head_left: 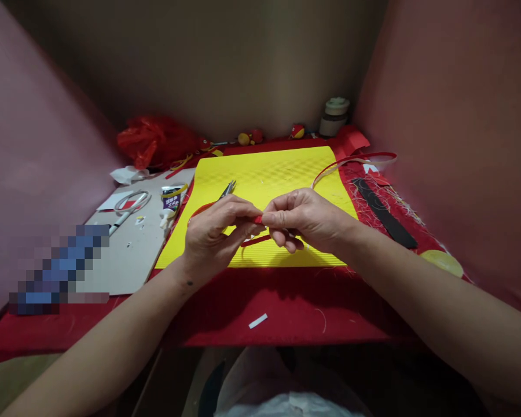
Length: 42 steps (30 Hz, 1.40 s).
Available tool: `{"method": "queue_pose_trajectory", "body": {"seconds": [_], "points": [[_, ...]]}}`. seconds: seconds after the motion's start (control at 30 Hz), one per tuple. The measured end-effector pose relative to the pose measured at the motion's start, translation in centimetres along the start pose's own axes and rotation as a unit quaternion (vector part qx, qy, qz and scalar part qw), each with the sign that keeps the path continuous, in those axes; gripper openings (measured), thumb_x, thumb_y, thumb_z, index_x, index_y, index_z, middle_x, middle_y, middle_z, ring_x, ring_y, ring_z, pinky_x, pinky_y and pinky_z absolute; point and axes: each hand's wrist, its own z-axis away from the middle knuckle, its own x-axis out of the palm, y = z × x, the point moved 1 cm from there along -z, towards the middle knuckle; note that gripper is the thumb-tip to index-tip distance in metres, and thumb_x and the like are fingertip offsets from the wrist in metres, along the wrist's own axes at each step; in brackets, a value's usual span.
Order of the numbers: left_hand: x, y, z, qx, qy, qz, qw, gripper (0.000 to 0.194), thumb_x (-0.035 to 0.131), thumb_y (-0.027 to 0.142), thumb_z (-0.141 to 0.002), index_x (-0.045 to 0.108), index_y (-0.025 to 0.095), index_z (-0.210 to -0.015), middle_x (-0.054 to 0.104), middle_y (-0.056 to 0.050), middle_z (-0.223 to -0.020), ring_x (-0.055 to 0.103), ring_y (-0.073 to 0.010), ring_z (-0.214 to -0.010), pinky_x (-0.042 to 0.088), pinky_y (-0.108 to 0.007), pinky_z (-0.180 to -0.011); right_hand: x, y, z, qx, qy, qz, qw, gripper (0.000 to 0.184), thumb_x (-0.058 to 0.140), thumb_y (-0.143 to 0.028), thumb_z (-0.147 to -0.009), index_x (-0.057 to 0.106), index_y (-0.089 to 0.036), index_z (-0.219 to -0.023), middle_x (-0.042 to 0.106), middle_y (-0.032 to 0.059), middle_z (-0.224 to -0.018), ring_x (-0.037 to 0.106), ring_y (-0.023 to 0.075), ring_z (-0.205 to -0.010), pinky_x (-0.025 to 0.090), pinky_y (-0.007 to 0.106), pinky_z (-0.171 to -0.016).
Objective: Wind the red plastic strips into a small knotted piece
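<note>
My left hand and my right hand meet over a yellow corrugated sheet. Both pinch a narrow red paper strip between thumb and fingertips. The strip curls away under my hands, with one loop showing near my left hand and another end below my right hand. Small metal tweezers or snips lie on the yellow sheet just behind my left hand.
A grey board at the left holds scissors, a pen and a glue tube. A red plastic bag, small balls and a jar stand at the back. A black strip and red-white strips lie right.
</note>
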Motion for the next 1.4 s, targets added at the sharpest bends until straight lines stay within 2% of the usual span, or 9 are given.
{"method": "queue_pose_trajectory", "body": {"seconds": [0.17,0.4,0.73,0.83,0.93,1.1,1.2,1.27,1.4], "points": [[0.1,-0.1,0.1,0.046,-0.012,-0.12,0.992,0.007,0.056,0.013,-0.086,0.057,0.016,-0.08,0.063,-0.002,-0.074,0.06,-0.0094,-0.068,0.048,-0.02,-0.061,-0.1,-0.1,0.1,0.022,0.013,0.043,0.999,0.028,0.073,-0.036,-0.071,0.059,-0.013,-0.064,0.059,-0.0024,-0.048,0.049,0.0054,-0.036,0.035,0.017,-0.036],[0.3,-0.3,0.2,0.032,-0.054,-0.141,0.988,0.009,0.052,0.017,-0.089,0.053,0.017,-0.081,0.062,0.0,-0.067,0.06,-0.0092,-0.061,0.047,-0.02,-0.057,-0.3,-0.6,0.3,0.027,0.063,0.139,0.988,0.033,0.072,-0.04,-0.07,0.058,-0.014,-0.055,0.055,-0.003,-0.045,0.04,0.0036,-0.032,0.023,0.019,-0.031],[0.3,-0.9,0.4,0.129,-0.054,-0.223,0.965,0.005,0.052,0.01,-0.087,0.053,0.015,-0.088,0.062,-0.003,-0.078,0.059,-0.011,-0.067,0.046,-0.021,-0.056,0.8,-0.7,0.4,0.02,0.112,0.155,0.981,0.029,0.073,-0.035,-0.069,0.057,-0.014,-0.056,0.053,-0.0038,-0.045,0.041,0.0037,-0.034,0.028,0.018,-0.034],[0.2,-0.9,0.2,0.046,-0.045,-0.137,0.988,0.007,0.055,0.013,-0.086,0.054,0.016,-0.092,0.061,-0.002,-0.079,0.06,-0.0109,-0.069,0.049,-0.021,-0.06,0.7,-0.7,0.3,0.003,0.1,0.144,0.984,0.027,0.072,-0.035,-0.07,0.06,-0.013,-0.061,0.055,-0.0034,-0.047,0.042,0.0042,-0.036,0.03,0.018,-0.035],[0.0,-1.3,-0.1,-0.053,-0.056,-0.026,0.997,0.027,0.066,0.02,-0.08,0.053,0.015,-0.103,0.06,-0.002,-0.083,0.061,-0.0111,-0.069,0.051,-0.023,-0.062,0.0,-0.7,0.3,-0.039,0.089,0.115,0.989,0.026,0.071,-0.038,-0.072,0.062,-0.014,-0.067,0.056,-0.0031,-0.051,0.044,0.0054,-0.039,0.031,0.019,-0.037],[0.4,-3.1,-0.2,-0.017,-0.12,-0.107,0.987,0.006,0.058,0.02,-0.086,0.061,0.016,-0.087,0.063,-0.005,-0.087,0.061,-0.0132,-0.077,0.05,-0.027,-0.071,-1.3,-1.4,0.2,-0.125,0.126,0.104,0.979,0.022,0.069,-0.036,-0.075,0.064,-0.016,-0.069,0.06,-0.0022,-0.058,0.05,0.0076,-0.051,0.038,0.021,-0.05],[1.3,-4.0,0.2,-0.028,-0.116,-0.146,0.982,0.014,0.058,0.015,-0.083,0.062,0.016,-0.096,0.063,-0.004,-0.084,0.059,-0.0122,-0.07,0.049,-0.024,-0.064,-1.1,-1.9,0.4,-0.154,0.125,0.137,0.971,0.019,0.069,-0.033,-0.076,0.065,-0.017,-0.068,0.062,-0.0014,-0.063,0.058,0.0111,-0.069,0.044,0.023,-0.069],[2.1,-4.0,0.4,-0.042,-0.136,-0.105,0.984,0.018,0.057,0.01,-0.08,0.061,0.015,-0.097,0.063,-0.003,-0.082,0.059,-0.0105,-0.067,0.048,-0.021,-0.061,-0.7,-2.0,0.6,-0.159,0.111,0.145,0.97,0.019,0.068,-0.032,-0.077,0.065,-0.017,-0.066,0.062,-0.0014,-0.064,0.058,0.0119,-0.072,0.044,0.025,-0.075],[2.5,-3.3,0.0,-0.044,-0.195,0.008,0.98,0.011,0.053,0.009,-0.08,0.062,0.014,-0.082,0.066,-0.001,-0.077,0.061,-0.0097,-0.068,0.048,-0.018,-0.06,0.1,-1.7,0.7,-0.153,0.062,0.138,0.977,0.02,0.068,-0.033,-0.078,0.065,-0.016,-0.068,0.06,-0.0015,-0.059,0.055,0.011,-0.064,0.044,0.025,-0.067]]}}
